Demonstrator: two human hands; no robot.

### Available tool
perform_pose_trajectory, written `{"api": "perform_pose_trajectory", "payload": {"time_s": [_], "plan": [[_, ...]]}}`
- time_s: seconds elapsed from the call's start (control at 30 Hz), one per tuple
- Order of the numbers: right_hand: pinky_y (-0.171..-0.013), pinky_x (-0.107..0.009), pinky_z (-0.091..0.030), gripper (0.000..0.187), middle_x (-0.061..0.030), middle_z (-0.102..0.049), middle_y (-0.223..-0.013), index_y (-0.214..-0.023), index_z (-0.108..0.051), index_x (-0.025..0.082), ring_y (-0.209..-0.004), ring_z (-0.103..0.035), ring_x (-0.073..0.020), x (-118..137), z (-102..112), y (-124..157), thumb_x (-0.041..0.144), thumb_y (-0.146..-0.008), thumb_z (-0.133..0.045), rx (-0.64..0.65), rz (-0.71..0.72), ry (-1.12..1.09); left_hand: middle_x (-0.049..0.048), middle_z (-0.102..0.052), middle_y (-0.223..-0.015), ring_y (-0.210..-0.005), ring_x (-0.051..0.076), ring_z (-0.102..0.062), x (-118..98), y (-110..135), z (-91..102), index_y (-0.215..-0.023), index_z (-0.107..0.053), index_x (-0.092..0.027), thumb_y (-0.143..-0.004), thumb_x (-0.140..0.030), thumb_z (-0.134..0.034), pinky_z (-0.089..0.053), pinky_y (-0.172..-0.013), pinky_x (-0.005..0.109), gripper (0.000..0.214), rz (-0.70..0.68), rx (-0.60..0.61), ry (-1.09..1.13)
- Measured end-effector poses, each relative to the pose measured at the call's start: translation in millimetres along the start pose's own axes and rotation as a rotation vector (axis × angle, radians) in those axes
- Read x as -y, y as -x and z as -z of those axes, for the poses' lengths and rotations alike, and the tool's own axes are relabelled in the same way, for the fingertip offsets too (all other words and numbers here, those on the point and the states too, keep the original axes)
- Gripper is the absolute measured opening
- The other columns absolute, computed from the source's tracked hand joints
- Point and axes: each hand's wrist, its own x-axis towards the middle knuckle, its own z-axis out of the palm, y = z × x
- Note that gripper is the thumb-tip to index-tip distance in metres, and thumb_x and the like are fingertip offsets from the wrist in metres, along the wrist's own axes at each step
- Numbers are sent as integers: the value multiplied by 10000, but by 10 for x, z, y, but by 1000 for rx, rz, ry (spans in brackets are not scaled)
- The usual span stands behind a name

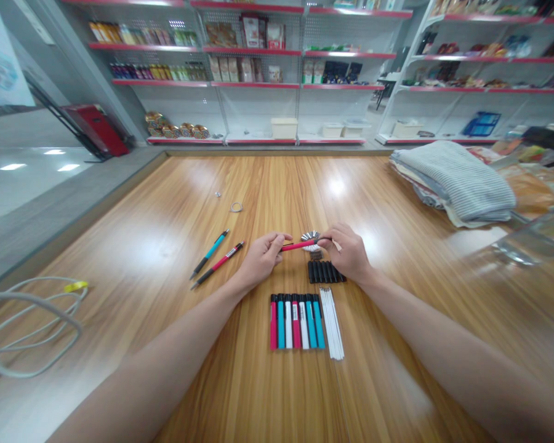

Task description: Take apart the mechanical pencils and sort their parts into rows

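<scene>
room: shop interior, white shelving with red edges along the back wall, stocked with packets and bottles.
surface: glossy wooden table (258, 381) fills the head view.
held item: slim red plastic pen barrel (298, 245), long axis left-right, slightly tilted, spanning between both hands over the table centre.
left hand (261, 257): fingertips pinched on the barrel's left end.
right hand (348, 251): fingertips pinched on the barrel's right end; both equally near, hands close together.
just behind: small pile of silver metal parts (309, 235); exact type too small to tell.
just below hands: row of black pen tips (325, 272), then row of red, teal and white barrels (297, 321) and thin white refills (333, 323).
left of hands: teal pen (209, 253) and red pen (218, 264), assembled, lying diagonal.
far right: folded grey striped cloth (461, 178).
far left: coiled white cable (28, 326).
</scene>
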Motion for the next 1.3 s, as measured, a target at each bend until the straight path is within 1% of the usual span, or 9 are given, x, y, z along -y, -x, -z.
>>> {"api": "perform_pose_trajectory", "payload": {"time_s": [0.17, 0.27, 0.4, 0.53, 0.77, 0.93, 1.03, 1.2, 1.3], "plan": [[-632, -313, -365, 300, -28, -526, -617, -636, -555, 181, -626, -469, -152, -35, -3, 29, 304, -906, -509, -15, -84, -21, -30, -487, -589, -497, 72, -427, 23, -6, 4, -1031, -573, -145, -881, -431, -512, -311, -460, 180, 329, -78, -36, -59], [-594, -301, -338, 376, -9, -469, -556, -565, -502, 182, -565, -427, -131, -55, -11, 37, 311, -918, -485, -15, -130, -21, -11, -524, -671, -540, 75, -439, 43, -6, 4, -963, -595, -146, -848, -434, -558, -321, -477, 186, 312, -101, -65, -147], [-611, -301, -344, 349, -10, -470, -572, -592, -505, 182, -592, -434, -137, -52, -22, 39, 318, -913, -494, 25, -103, -33, -26, -475, -596, -510, 78, -405, 44, 4, 28, -800, -595, -145, -865, -430, -514, -296, -462, 200, 303, -103, -127, -250], [-606, -301, -354, 342, -20, -490, -597, -617, -521, 182, -614, -446, -143, -33, -26, 39, 301, -932, -456, 49, -89, -74, -36, -417, -524, -461, 70, -360, 38, 20, 62, -640, -534, -146, -869, -425, -499, -257, -441, 212, 363, -82, -73, -259], [-658, -327, -386, 215, -36, -536, -663, -726, -590, 182, -677, -471, -164, -24, -14, 15, 278, -904, -516, 49, 3, -77, -53, -350, -479, -394, 54, -304, 85, 28, 70, -647, -546, -138, -864, -442, -505, -188, -406, 223, 376, -5, -50, -137], [-690, -338, -393, 137, -47, -568, -719, -794, -617, 181, -716, -481, -171, -9, 13, 12, 259, -884, -550, 36, 30, -73, -58, -351, -468, -379, 54, -306, 87, 26, 69, -646, -529, -145, -866, -451, -505, -199, -395, 219, 377, 3, -46, -119], [-649, -322, -374, 178, -27, -513, -648, -730, -588, 178, -666, -453, -159, -11, 16, 21, 267, -881, -552, 35, 31, -68, -45, -409, -486, -416, 69, -367, 65, 23, 51, -643, -530, -152, -875, -450, -488, -266, -420, 215, 380, -50, -75, -211], [-563, -298, -309, 369, 7, -400, -547, -567, -436, 188, -569, -391, -131, -27, 7, 23, 288, -919, -481, 16, -42, -64, 16, -607, -744, -627, 115, -513, 8, 28, -7, -897, -635, -165, -852, -414, -543, -383, -570, 226, 269, -229, -88, -428], [-549, -293, -302, 399, 13, -380, -535, -554, -411, 192, -550, -383, -125, -9, 12, 17, 315, -931, -458, 20, -71, -78, 9, -562, -667, -607, 118, -471, -15, 36, -11, -770, -623, -163, -872, -388, -512, -344, -573, 237, 271, -314, -72, -582]]}}
